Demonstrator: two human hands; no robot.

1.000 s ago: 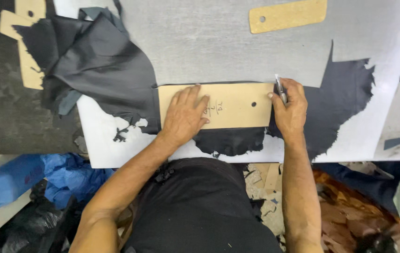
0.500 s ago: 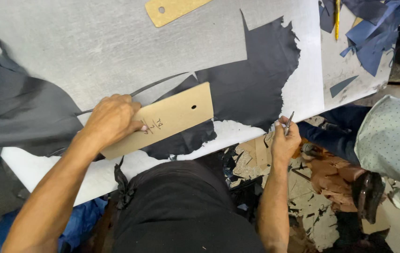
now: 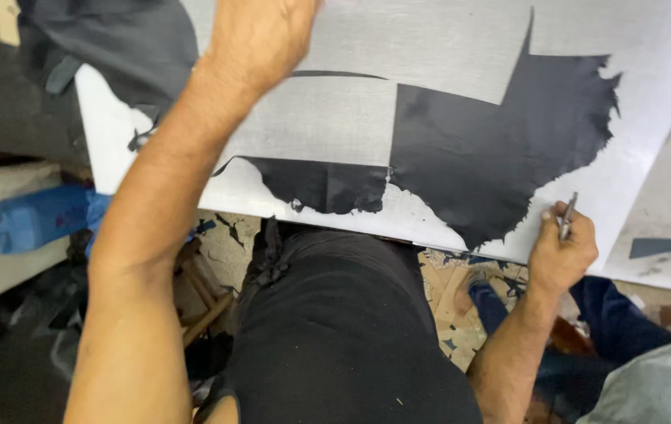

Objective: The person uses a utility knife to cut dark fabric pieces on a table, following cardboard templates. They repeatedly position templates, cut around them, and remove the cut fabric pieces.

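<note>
Down at the near edge of the white cutting board (image 3: 649, 118), the right hand (image 3: 559, 259) had its fingers closed round a slim metal knife (image 3: 568, 216), just right of the ragged black leather piece (image 3: 500, 149), while the left hand (image 3: 261, 35), grip unclear, was up at the far side.

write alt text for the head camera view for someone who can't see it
Seen from above, a person's right hand grips a slim metal cutting tool at the near edge of a white cutting board. On the board lies a ragged sheet of black leather with a rectangular piece cut out. The left hand is raised over the board's far side; a blue plastic jug sits below left.
</note>
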